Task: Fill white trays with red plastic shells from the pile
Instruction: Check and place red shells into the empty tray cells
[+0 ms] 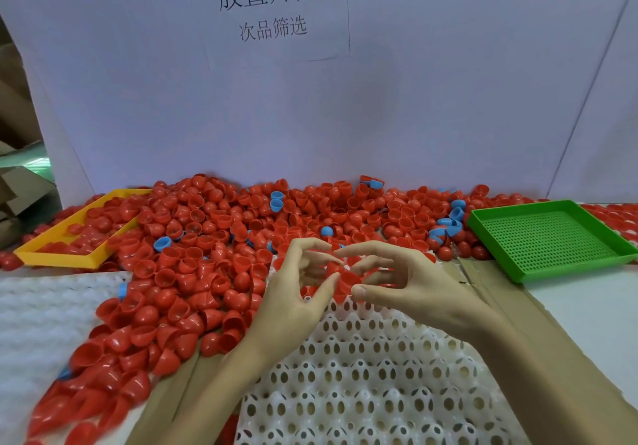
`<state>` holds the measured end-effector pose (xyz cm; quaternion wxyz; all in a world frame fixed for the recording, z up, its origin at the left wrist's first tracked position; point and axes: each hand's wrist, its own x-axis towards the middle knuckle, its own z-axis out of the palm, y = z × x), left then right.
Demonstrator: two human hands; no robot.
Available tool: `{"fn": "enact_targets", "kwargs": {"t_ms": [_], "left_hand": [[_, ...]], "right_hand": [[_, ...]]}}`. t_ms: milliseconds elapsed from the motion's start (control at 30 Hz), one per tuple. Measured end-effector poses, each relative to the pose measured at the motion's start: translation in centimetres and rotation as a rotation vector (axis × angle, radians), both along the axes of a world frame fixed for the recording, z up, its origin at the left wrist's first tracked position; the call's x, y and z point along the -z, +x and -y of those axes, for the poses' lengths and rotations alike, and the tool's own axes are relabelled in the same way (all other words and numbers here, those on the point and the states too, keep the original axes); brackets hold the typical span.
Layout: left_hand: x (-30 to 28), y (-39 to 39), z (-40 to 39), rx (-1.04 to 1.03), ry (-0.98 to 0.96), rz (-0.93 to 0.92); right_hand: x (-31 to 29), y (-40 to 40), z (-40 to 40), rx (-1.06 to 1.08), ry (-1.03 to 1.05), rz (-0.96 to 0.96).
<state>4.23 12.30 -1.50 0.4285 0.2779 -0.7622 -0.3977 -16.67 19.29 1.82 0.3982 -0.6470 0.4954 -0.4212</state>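
Observation:
A big pile of red plastic shells [214,244] covers the bench from the back wall to the near left. A white tray with holed cups [373,382] lies in front of me, its far end reaching the pile. Above that far end my left hand [293,292] and my right hand [407,282] meet. Together they hold a red shell [347,280] between left thumb and right thumb and fingers. More red shells sit under the fingers at the tray's far edge.
A yellow tray [55,255] with red shells stands at the back left. At the right is a green perforated tray [552,237]. A few blue shells [276,201] are mixed in the pile. A second white tray [41,324] lies at the left. A white board with a paper sign closes the back.

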Motion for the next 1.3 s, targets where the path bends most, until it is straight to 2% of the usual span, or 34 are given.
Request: {"fn": "enact_targets", "kwargs": {"t_ms": [133, 667, 933, 1067, 1200, 1300], "left_hand": [[-0.3, 0.0, -0.4, 0.149, 0.178, 0.005], [0.2, -0.4, -0.8, 0.245, 0.217, -0.026], [0.4, -0.5, -0.6, 0.179, 0.18, -0.027], [0.3, -0.2, 0.0, 0.187, 0.185, -0.009], [0.8, -0.4, -0.1, 0.183, 0.133, 0.082], [1.1, -0.5, -0.1, 0.125, 0.103, 0.136]], "right_hand": [[0.3, 0.3, 0.0, 0.016, 0.016, -0.02], [1.2, 1.1, 0.5, 0.092, -0.057, -0.111], [1.8, 1.9, 0.4, 0.237, -0.134, -0.223], [1.7, 2.4, 0.3, 0.252, -0.193, -0.211], [1.7, 2.2, 0.3, 0.233, -0.238, -0.385], [1.4, 0.9, 0.4, 0.299, -0.208, -0.506]]}}
